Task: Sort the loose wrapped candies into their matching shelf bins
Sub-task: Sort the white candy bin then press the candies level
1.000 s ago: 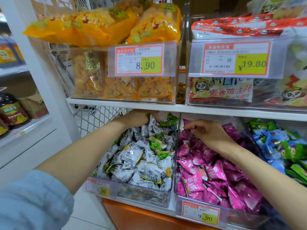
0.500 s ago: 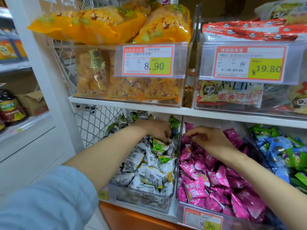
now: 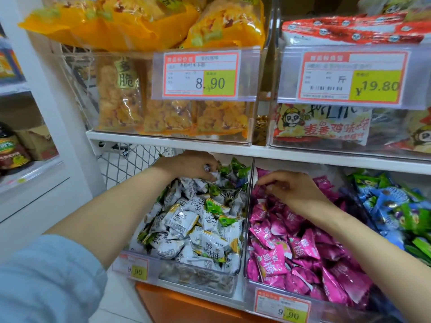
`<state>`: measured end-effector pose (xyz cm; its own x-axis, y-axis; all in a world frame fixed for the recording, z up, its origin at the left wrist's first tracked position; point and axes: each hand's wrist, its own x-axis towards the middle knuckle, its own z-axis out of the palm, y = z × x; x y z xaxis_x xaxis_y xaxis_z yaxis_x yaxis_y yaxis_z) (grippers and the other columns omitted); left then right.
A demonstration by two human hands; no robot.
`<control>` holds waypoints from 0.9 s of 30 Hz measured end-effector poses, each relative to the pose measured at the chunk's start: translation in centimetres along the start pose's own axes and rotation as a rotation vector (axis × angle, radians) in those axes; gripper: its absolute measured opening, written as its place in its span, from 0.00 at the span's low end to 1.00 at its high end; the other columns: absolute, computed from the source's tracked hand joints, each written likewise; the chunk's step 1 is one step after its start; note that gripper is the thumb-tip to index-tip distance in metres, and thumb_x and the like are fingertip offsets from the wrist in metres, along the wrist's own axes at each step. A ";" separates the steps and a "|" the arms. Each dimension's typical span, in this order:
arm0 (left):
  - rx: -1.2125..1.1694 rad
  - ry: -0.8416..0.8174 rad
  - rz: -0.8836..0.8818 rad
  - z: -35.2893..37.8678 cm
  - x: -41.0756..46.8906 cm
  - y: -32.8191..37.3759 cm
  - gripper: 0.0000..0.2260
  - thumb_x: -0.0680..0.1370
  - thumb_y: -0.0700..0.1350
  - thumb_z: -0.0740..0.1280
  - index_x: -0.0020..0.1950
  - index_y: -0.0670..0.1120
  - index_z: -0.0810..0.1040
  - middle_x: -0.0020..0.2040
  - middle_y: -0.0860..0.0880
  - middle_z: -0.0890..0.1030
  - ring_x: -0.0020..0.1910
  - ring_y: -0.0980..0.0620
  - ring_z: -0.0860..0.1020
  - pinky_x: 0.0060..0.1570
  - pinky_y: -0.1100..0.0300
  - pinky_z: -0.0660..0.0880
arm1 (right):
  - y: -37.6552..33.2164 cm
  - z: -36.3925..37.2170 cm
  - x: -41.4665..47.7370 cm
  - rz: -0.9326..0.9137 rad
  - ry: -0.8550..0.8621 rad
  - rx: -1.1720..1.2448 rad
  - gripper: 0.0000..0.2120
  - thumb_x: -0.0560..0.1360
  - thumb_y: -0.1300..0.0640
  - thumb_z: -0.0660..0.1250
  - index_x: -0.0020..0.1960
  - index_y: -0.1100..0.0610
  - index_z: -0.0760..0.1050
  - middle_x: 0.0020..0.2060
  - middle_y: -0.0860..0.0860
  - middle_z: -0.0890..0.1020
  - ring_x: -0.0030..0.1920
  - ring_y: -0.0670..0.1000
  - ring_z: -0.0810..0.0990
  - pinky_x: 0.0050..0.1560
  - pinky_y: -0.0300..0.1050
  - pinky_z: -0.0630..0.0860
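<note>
Top left tag (image 3: 201,74) reads 8.90, top right tag (image 3: 352,76) ¥19.80; lower left tag (image 3: 130,268) and lower right tag (image 3: 282,307) 9.90. White candy (image 3: 211,249): 酸甜梅; pink candy (image 3: 271,262), seemingly 甜梅; red bag (image 3: 321,127): 麦香鸡味块.

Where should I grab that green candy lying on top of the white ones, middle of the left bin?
Pinch the green candy by its flat crimped end, coming from above and the front: it lies flat atop the white candies, and the shelf overhead likely blocks a straight drop.
</note>
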<state>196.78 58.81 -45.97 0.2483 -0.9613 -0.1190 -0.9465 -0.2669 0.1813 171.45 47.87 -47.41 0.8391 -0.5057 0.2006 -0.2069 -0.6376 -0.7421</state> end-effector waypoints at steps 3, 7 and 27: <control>0.004 -0.023 -0.040 -0.3 -0.1 -0.5 0.05 0.77 0.50 0.65 0.45 0.52 0.72 0.53 0.51 0.76 0.49 0.51 0.73 0.44 0.59 0.66 | 0.0 -0.2 -0.1 -0.003 -0.005 0.008 0.14 0.77 0.63 0.65 0.45 0.43 0.79 0.51 0.42 0.80 0.50 0.39 0.76 0.45 0.20 0.67; 0.069 0.047 -0.102 0.3 0.2 -0.7 0.07 0.76 0.52 0.66 0.48 0.51 0.73 0.53 0.51 0.76 0.52 0.50 0.74 0.46 0.58 0.66 | 0.1 -0.5 -0.3 0.000 0.003 0.015 0.14 0.77 0.61 0.65 0.44 0.41 0.79 0.52 0.44 0.81 0.49 0.49 0.81 0.49 0.34 0.75; 0.331 -0.065 -0.049 1.9 3.3 5.2 0.15 0.75 0.51 0.68 0.62 0.51 0.76 0.68 0.50 0.67 0.63 0.46 0.69 0.49 0.59 0.63 | 0.2 -1.4 -0.7 -0.009 0.033 0.060 0.18 0.77 0.61 0.64 0.41 0.36 0.78 0.45 0.58 0.84 0.47 0.68 0.79 0.50 0.65 0.76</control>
<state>192.32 54.40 -47.28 0.2912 -0.9389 -0.1834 -0.9520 -0.2656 -0.1520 170.12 47.29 -46.83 0.8237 -0.5194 0.2276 -0.1679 -0.6068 -0.7769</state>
